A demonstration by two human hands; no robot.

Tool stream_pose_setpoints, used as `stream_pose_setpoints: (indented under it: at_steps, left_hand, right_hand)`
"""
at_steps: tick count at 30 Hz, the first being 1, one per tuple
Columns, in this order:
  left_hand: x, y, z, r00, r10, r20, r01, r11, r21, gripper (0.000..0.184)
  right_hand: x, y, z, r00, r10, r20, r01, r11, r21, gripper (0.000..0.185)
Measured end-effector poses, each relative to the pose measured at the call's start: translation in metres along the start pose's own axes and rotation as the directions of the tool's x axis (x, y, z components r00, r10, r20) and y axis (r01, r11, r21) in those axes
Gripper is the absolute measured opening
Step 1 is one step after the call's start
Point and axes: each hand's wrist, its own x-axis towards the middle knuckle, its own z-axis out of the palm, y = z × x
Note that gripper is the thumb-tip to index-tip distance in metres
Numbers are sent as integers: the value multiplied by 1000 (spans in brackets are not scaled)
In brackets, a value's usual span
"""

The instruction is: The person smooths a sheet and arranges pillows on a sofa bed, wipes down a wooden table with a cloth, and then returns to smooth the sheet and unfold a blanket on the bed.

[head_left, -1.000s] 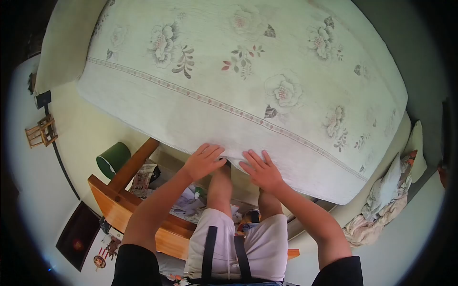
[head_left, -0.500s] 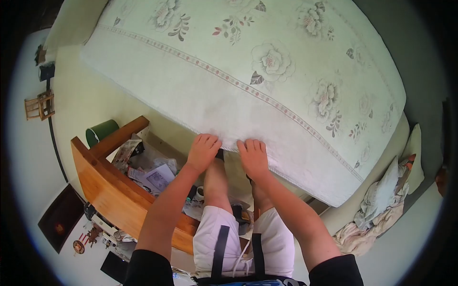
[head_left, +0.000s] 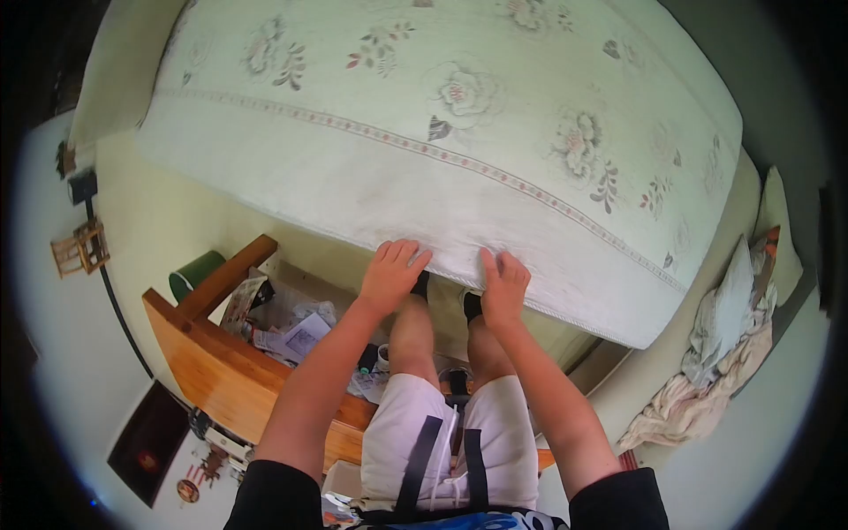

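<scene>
A pale bed cover [head_left: 353, 185] with printed flowers and a patterned band spreads over the bed in the head view. At its near edge, my left hand [head_left: 393, 276] has its fingers bent over the white border. My right hand [head_left: 504, 284] grips the same edge a little to the right, thumb and fingers closed on the fabric. Small creases run through the cloth around both hands. The undersides of the fingers are hidden.
Left of my legs stands a wooden table [head_left: 212, 353] with papers [head_left: 305, 334] on a lower level. A green bin [head_left: 196, 274] is behind it. Crumpled bedding [head_left: 685, 389] lies at the right. A small wooden stool [head_left: 81, 248] stands far left.
Both hands stay at the cover's edge, while my right hand has shifted slightly right, farther from my left. The view has turned, and the cover's flowers appear farther left.
</scene>
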Motion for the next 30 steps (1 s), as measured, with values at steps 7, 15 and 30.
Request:
stream_pose_setpoints:
  at_steps: [7,15,30]
  left_hand:
    - [5,-2,14,953,162,257,-169,986,4,28]
    - [32,21,-13,794,296,531,-261,955,-143,33]
    - [170,195,128,818,377,435,-457,885,92,66]
  right_hand:
    - [-57,27,-19,970,139,199,-159,984,87,30]
    - [-58,47,-69,967,52,250,-147,914,377,36]
    - [-67,238,-85,875,483,-23,-483,875,-37,68]
